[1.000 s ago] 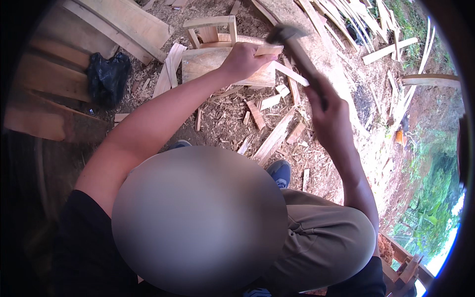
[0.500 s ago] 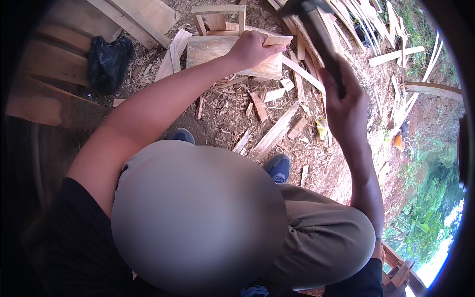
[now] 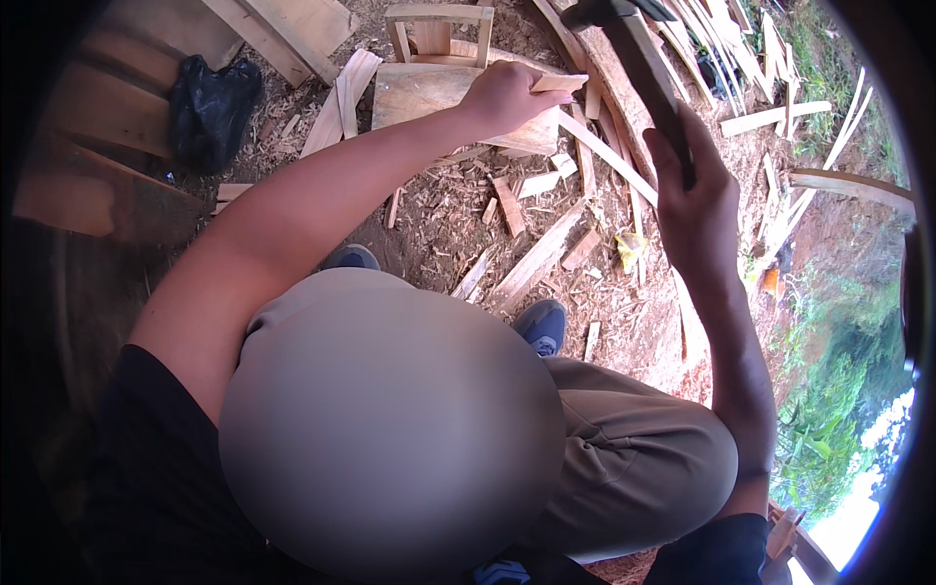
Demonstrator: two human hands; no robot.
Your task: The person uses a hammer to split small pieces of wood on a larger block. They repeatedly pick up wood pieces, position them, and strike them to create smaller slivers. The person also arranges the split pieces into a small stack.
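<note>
My left hand [image 3: 502,100] is closed round a small piece of wood [image 3: 560,84], whose pale end sticks out past the thumb. Below that hand lies a flat wooden board [image 3: 414,96], part of a low wooden piece with an upright frame [image 3: 441,14] at its far side. My right hand [image 3: 697,180] grips the handle of a hammer [image 3: 645,78], raised to the right of the board. The dark hammer head is at the upper edge of the picture, apart from the wood in my left hand.
Offcuts [image 3: 536,255] and shavings litter the ground between my feet and the board. Long planks [image 3: 278,39] and a black plastic bag [image 3: 214,112] are at the left. Thin strips of wood [image 3: 775,117] lie at the far right, beside a green slope.
My right hand and the hammer have shifted slightly to the right and down. My left hand keeps its hold on the piece of wood, and the whole view has tilted a little.
</note>
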